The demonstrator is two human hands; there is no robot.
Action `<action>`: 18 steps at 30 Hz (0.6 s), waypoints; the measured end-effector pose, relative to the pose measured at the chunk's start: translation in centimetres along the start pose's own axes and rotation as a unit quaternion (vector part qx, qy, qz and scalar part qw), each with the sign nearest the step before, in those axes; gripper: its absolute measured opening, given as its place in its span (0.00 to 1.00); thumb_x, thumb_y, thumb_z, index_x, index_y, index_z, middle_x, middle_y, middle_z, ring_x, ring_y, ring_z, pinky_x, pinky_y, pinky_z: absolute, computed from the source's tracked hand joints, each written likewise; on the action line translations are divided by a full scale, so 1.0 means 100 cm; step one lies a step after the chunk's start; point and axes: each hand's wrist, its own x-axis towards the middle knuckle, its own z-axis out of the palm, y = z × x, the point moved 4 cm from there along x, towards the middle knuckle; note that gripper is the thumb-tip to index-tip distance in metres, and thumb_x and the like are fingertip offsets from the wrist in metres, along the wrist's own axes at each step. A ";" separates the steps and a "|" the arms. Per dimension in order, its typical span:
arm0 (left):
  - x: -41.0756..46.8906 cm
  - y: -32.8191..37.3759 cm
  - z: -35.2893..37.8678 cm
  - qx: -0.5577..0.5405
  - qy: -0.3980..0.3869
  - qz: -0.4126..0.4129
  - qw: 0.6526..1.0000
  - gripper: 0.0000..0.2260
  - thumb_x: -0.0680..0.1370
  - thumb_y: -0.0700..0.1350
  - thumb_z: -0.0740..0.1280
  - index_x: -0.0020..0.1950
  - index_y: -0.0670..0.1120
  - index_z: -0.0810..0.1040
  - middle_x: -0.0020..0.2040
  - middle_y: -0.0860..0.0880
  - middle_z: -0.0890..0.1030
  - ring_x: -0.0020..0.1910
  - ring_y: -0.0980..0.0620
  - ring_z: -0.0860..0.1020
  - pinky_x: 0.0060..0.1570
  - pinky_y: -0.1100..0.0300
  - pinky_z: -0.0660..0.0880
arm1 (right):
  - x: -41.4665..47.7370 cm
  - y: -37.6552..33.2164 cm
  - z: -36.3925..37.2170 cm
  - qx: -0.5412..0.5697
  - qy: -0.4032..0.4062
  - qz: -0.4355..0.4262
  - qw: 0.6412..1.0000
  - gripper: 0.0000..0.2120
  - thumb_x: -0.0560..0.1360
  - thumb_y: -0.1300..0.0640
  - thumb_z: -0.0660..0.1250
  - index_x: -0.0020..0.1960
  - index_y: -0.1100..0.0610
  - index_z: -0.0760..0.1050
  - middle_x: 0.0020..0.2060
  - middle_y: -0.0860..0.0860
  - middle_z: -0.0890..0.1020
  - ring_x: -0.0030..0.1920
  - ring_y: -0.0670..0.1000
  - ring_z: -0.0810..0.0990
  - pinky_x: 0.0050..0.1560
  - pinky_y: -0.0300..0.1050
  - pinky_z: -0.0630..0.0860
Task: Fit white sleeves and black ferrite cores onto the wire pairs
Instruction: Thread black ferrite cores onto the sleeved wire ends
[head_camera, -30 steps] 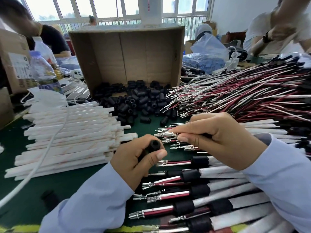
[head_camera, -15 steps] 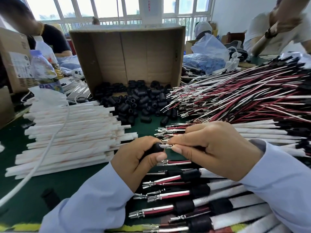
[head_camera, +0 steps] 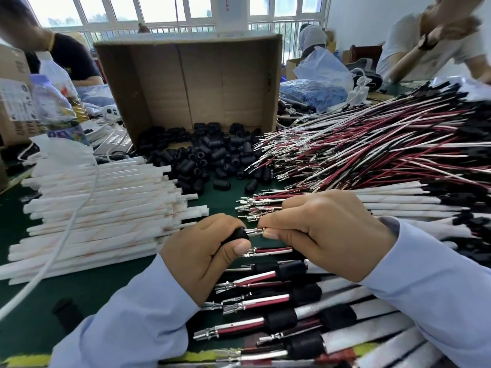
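Above the green counter [head_camera: 39, 309] the left hand [head_camera: 207, 256] has its grip round a black cylindrical ferrite core [head_camera: 239, 233] as the right hand [head_camera: 324, 232] pinches a metal-tipped wire pair [head_camera: 255, 231] at its bore, with a row of sleeved, cored pairs [head_camera: 281, 320] finished nearby and a big heap of bare red-and-white wires [head_camera: 372, 150] far right left to do.

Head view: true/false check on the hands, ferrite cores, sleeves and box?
1. The left hand grips a black cylindrical ferrite core. True.
2. The right hand holds nothing. False: it pinches the metal-tipped wire pair at the core's opening.
3. The stack of white flat sleeves lies right of both hands. False: it lies to their left.
4. The brown cardboard box lies on its side, loose black cores spilling from it. True.
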 end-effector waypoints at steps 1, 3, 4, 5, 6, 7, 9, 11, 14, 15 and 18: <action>0.000 0.000 0.000 0.000 0.002 0.000 1.000 0.19 0.79 0.61 0.50 0.49 0.51 0.76 0.39 0.62 0.73 0.38 0.61 0.73 0.37 0.69 0.68 | 0.000 -0.001 0.000 -0.002 0.000 -0.002 1.000 0.15 0.77 0.47 0.59 0.49 0.48 0.83 0.29 0.46 0.77 0.30 0.49 0.75 0.29 0.39 0.66; -0.001 0.000 -0.001 -0.031 0.010 -0.011 0.999 0.19 0.80 0.60 0.50 0.47 0.52 0.76 0.37 0.62 0.73 0.37 0.62 0.73 0.37 0.71 0.67 | 0.000 -0.002 0.000 -0.003 -0.004 -0.008 1.000 0.18 0.78 0.45 0.55 0.50 0.49 0.83 0.30 0.46 0.78 0.31 0.51 0.77 0.28 0.42 0.69; -0.002 -0.001 -0.001 -0.061 0.016 -0.020 0.998 0.18 0.80 0.60 0.50 0.46 0.53 0.75 0.37 0.62 0.73 0.36 0.62 0.73 0.36 0.72 0.66 | 0.000 -0.002 0.000 0.000 -0.006 -0.010 1.000 0.19 0.78 0.45 0.54 0.50 0.49 0.83 0.31 0.47 0.78 0.32 0.51 0.77 0.28 0.43 0.71; -0.003 0.000 -0.001 -0.091 0.021 -0.028 0.995 0.17 0.80 0.60 0.50 0.45 0.54 0.75 0.36 0.62 0.74 0.35 0.62 0.73 0.36 0.72 0.66 | 0.000 -0.003 0.000 0.002 -0.009 -0.010 1.000 0.18 0.79 0.46 0.54 0.51 0.49 0.82 0.32 0.47 0.79 0.33 0.51 0.77 0.29 0.45 0.72; -0.004 0.000 0.000 -0.114 0.025 -0.036 0.993 0.18 0.80 0.60 0.50 0.44 0.54 0.74 0.35 0.61 0.74 0.34 0.62 0.73 0.36 0.73 0.66 | 0.000 -0.003 0.000 0.000 -0.010 -0.010 1.000 0.17 0.79 0.47 0.56 0.51 0.50 0.82 0.32 0.47 0.80 0.33 0.51 0.78 0.30 0.45 0.72; -0.005 0.000 0.000 -0.124 0.026 -0.040 0.991 0.18 0.80 0.60 0.50 0.43 0.54 0.74 0.34 0.61 0.74 0.34 0.62 0.73 0.36 0.73 0.66 | -0.001 -0.003 0.001 -0.004 -0.010 -0.011 1.000 0.15 0.78 0.48 0.57 0.51 0.50 0.82 0.32 0.46 0.80 0.33 0.51 0.78 0.30 0.45 0.73; -0.006 0.001 0.001 -0.120 0.024 -0.044 0.992 0.18 0.81 0.60 0.49 0.42 0.54 0.74 0.34 0.60 0.74 0.33 0.61 0.73 0.36 0.73 0.66 | -0.003 -0.004 0.004 -0.009 -0.025 -0.007 1.000 0.15 0.78 0.48 0.57 0.50 0.50 0.82 0.33 0.46 0.81 0.33 0.50 0.78 0.32 0.45 0.73; -0.006 0.000 0.002 -0.103 0.019 -0.046 0.993 0.18 0.81 0.59 0.49 0.42 0.54 0.74 0.35 0.58 0.75 0.34 0.61 0.74 0.37 0.73 0.67 | -0.003 -0.004 0.004 -0.007 -0.044 0.000 0.999 0.17 0.78 0.46 0.54 0.50 0.49 0.81 0.33 0.46 0.81 0.34 0.50 0.78 0.34 0.46 0.73; -0.007 0.000 0.004 -0.096 0.018 -0.041 0.994 0.18 0.81 0.58 0.50 0.42 0.55 0.74 0.35 0.60 0.75 0.34 0.62 0.74 0.37 0.74 0.67 | -0.003 -0.003 0.004 -0.016 -0.064 0.000 0.998 0.18 0.77 0.45 0.52 0.49 0.49 0.80 0.32 0.46 0.79 0.34 0.50 0.76 0.35 0.45 0.70; -0.008 0.000 0.004 -0.103 0.019 -0.044 0.994 0.18 0.81 0.58 0.50 0.41 0.55 0.75 0.34 0.61 0.75 0.34 0.62 0.74 0.37 0.74 0.67 | -0.003 -0.004 0.004 -0.023 -0.067 -0.003 0.997 0.19 0.77 0.45 0.52 0.48 0.49 0.80 0.32 0.47 0.79 0.34 0.49 0.75 0.34 0.45 0.70; -0.010 -0.006 0.008 -0.187 0.019 -0.100 0.977 0.22 0.80 0.62 0.51 0.40 0.53 0.77 0.30 0.58 0.75 0.28 0.59 0.71 0.34 0.70 0.68 | -0.004 -0.008 0.005 -0.031 -0.047 -0.018 0.998 0.20 0.79 0.46 0.50 0.48 0.50 0.79 0.29 0.46 0.77 0.29 0.48 0.70 0.29 0.43 0.68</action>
